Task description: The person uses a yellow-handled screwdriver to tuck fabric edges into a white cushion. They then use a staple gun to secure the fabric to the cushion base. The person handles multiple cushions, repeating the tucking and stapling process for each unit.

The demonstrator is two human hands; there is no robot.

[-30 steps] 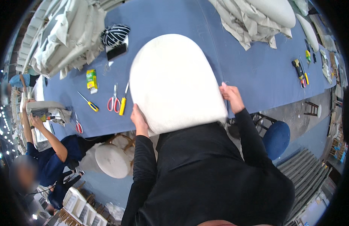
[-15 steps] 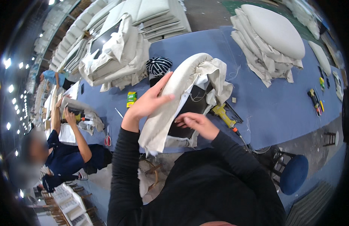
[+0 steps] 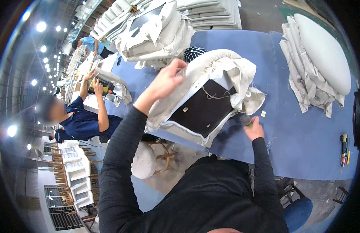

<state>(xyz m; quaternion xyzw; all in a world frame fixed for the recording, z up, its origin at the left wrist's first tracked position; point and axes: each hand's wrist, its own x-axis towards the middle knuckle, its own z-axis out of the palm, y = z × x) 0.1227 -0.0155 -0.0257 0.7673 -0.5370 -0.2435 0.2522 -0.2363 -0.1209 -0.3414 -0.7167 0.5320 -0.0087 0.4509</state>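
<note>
A padded seat cushion (image 3: 202, 108) lies underside up on the table in front of me, showing a dark base board with pale fabric gathered round it. A loose thread crosses the board. At the cushion's left edge is my left hand (image 3: 165, 82), fingers bent and thumb apart from them, with no grip on the fabric to be seen. Right of the cushion, my right hand (image 3: 254, 129) is closed round a staple gun (image 3: 246, 120), which is blurred and partly hidden by the hand.
Stacks of pale cushions stand far left (image 3: 160, 42) and far right (image 3: 321, 58) on the blue table (image 3: 300, 143). A striped black-and-white cap (image 3: 194, 53) sits behind the cushion. A cutter (image 3: 344, 149) lies at right. A co-worker (image 3: 85, 118) works at left; a blue stool (image 3: 300, 213) stands lower right.
My right hand has left the cushion's underside, moved right and taken hold of the staple gun. The cushion lies flatter, its board more exposed. My left hand has shifted toward its far left edge.
</note>
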